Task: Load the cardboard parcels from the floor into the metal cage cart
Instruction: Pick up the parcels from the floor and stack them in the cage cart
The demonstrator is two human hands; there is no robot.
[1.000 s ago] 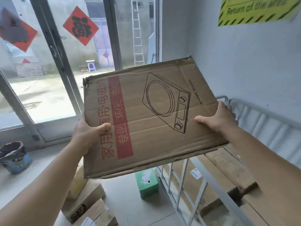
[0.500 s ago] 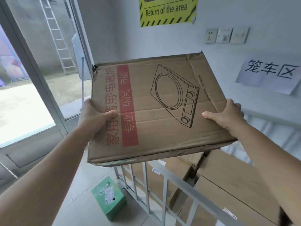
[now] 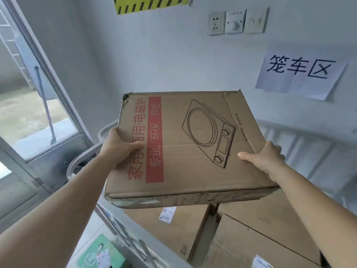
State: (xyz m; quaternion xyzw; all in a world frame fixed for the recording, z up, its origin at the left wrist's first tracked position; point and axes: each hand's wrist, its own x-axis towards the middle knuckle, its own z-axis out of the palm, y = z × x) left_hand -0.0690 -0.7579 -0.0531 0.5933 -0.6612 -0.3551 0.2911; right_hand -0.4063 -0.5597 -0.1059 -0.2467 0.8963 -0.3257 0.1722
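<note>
I hold a flat cardboard parcel (image 3: 189,147) with a red stripe and a line drawing of a cooktop, level in the air above the metal cage cart (image 3: 123,231). My left hand (image 3: 119,146) grips its left edge, thumb on top. My right hand (image 3: 266,157) grips its right edge, thumb lying on the top face. Inside the cart, under the parcel, lie several cardboard boxes: one with a white label (image 3: 173,229) in the middle and a larger one (image 3: 266,229) to the right.
A green box (image 3: 100,254) sits on the floor left of the cart's near rail. A glass door (image 3: 29,105) stands at the left. The white wall behind carries sockets (image 3: 236,22) and a paper sign (image 3: 301,72). The cart's far rail (image 3: 309,136) runs along the wall.
I have turned right and carried the parcel over the cart; it now hangs lower and flatter above the boxes inside. Both hands keep the same grip.
</note>
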